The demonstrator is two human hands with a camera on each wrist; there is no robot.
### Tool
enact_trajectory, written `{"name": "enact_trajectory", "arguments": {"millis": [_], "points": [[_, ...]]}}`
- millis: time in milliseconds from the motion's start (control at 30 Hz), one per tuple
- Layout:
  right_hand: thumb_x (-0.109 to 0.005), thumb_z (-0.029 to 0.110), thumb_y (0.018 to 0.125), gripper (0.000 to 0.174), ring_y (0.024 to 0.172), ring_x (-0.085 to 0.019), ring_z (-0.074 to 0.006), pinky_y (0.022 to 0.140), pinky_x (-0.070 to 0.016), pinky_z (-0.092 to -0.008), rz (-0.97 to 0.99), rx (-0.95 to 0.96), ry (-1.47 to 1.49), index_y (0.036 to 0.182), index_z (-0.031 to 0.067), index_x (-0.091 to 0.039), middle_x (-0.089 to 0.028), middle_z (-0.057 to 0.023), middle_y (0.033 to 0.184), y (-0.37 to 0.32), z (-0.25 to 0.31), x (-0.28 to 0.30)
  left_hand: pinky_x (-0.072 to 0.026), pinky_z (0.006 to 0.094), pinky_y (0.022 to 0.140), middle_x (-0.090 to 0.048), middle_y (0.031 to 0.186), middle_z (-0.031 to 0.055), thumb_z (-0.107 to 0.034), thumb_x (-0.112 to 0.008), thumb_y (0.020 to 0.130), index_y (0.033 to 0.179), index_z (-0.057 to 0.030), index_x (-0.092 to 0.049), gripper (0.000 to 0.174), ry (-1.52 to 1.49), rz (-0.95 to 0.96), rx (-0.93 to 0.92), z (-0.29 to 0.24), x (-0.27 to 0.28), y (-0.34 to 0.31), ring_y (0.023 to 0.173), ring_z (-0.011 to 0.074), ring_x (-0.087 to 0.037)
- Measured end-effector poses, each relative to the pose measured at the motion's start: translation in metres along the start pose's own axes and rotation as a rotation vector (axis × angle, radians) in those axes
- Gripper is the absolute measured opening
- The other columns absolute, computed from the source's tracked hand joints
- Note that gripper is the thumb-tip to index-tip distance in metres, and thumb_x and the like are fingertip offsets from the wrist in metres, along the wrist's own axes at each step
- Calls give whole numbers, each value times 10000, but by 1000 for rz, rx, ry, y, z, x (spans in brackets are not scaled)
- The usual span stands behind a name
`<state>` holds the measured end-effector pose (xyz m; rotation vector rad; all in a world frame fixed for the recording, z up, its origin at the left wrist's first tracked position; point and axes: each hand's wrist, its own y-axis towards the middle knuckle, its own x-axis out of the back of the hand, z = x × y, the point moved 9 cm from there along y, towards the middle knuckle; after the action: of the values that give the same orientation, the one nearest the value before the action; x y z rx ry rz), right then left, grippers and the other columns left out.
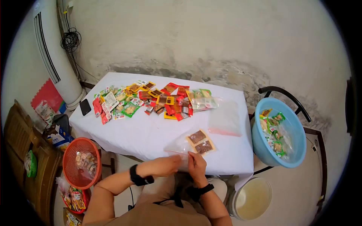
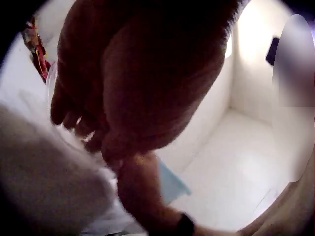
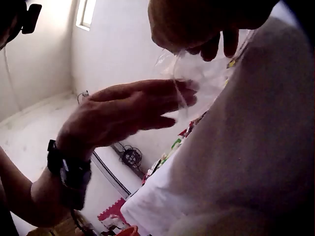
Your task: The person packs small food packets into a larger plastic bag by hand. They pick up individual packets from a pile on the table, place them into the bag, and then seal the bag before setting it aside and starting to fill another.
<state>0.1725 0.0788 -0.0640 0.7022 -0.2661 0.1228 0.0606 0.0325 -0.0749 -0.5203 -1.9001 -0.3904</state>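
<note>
A clear plastic bag [image 1: 180, 145] with a red line along its edge lies at the table's front. Two yellow-edged packets with brown contents [image 1: 201, 142] show inside it. My right hand [image 1: 197, 165] pinches the bag's edge between thumb and fingers, just below the packets. Beside it, my left hand [image 1: 166, 166] has its fingers extended at the bag's near left corner. The right wrist view shows my left hand [image 3: 123, 113] with straight fingers against the clear film [image 3: 197, 73], below my right hand [image 3: 211, 22]. My left palm [image 2: 147, 78] fills much of the left wrist view.
Red, yellow and green packets [image 1: 166, 100] are heaped along the back of the white table [image 1: 113, 132]. Flat clear bags [image 1: 225, 117] lie at right, a phone [image 1: 85, 107] at left. A blue basin [image 1: 256, 141] stands right, a red basket [image 1: 68, 165] left, a bucket [image 1: 252, 199] at front right.
</note>
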Motion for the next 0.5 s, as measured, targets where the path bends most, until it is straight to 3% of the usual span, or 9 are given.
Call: {"name": "enact_trajectory", "arguments": {"millis": [33, 100, 167, 233, 300, 333, 400, 433, 500], "points": [[-613, -4, 764, 150, 620, -551, -298, 542, -430, -374, 0, -1, 2, 905, 42, -636, -566, -120, 700, 0, -3, -1, -397, 374, 955, -506, 1251, 186, -203, -513, 879, 1220, -42, -511, 377, -233, 264, -13, -10, 4, -11, 1134, 303, -505], [-608, 8, 769, 140, 626, -550, -292, 559, -427, -379, 30, -25, -1, 899, 49, -642, -573, -117, 710, -3, -12, -5, -472, 355, 810, -631, 1033, 134, -238, -530, 879, 1110, -70, -591, 292, -388, 160, 167, 25, 50, -11, 936, 252, -610], [-610, 22, 773, 132, 629, -548, -288, 566, -423, -378, 40, 4, -38, 896, 54, -643, -569, -112, 704, -4, -14, -8, -474, 382, 761, -636, 868, 169, -245, -526, 861, 992, -64, -626, 244, -249, -257, 352, 72, 102, 4, 812, 311, -614], [-611, 37, 776, 123, 631, -547, -284, 574, -419, -377, 49, 34, -81, 893, 58, -644, -564, -108, 698, -5, -16, -10, -474, 381, 769, -625, 901, 165, -252, -560, 835, 1007, -55, -611, 266, -167, -419, 503, 139, 109, 21, 840, 322, -602], [-614, 62, 780, 110, 624, -537, -277, 580, -409, -373, 67, 100, -138, 886, 67, -644, -548, -97, 678, -6, -14, -13, -466, 367, 787, -594, 1036, 177, -250, -597, 805, 1097, -26, -568, 369, -62, -504, 605, 179, 111, 40, 934, 287, -582], [-614, 62, 780, 110, 624, -537, -277, 580, -409, -373, 62, 99, -148, 886, 67, -644, -548, -97, 678, -6, -14, -11, -466, 367, 787, -594, 1036, 177, -250, -597, 805, 1097, -26, -568, 369, -66, -502, 595, 188, 105, 50, 934, 287, -582], [-619, 68, 780, 109, 612, -527, -277, 573, -404, -370, 104, 74, -137, 887, 70, -642, -531, -91, 661, -5, -15, -13, -416, 387, 909, -492, 1222, 203, -252, -636, 766, 1141, -11, -530, 458, 244, -549, 484, 186, 106, 69, 1090, 324, -494], [-619, 68, 780, 109, 612, -527, -277, 573, -404, -370, 100, 72, -146, 887, 70, -642, -531, -91, 661, -6, -16, -12, -416, 387, 909, -492, 1222, 203, -252, -636, 766, 1141, -11, -530, 458, 238, -549, 475, 189, 101, 76, 1090, 324, -494], [-616, 62, 782, 109, 607, -523, -277, 566, -402, -376, 106, 57, -116, 887, 72, -643, -538, -90, 668, -5, -18, -13, -350, 402, 994, -407, 1316, 206, -246, -659, 744, 1167, -16, -518, 502, 336, -450, 582, 199, 91, 87, 1180, 348, -409]]}}
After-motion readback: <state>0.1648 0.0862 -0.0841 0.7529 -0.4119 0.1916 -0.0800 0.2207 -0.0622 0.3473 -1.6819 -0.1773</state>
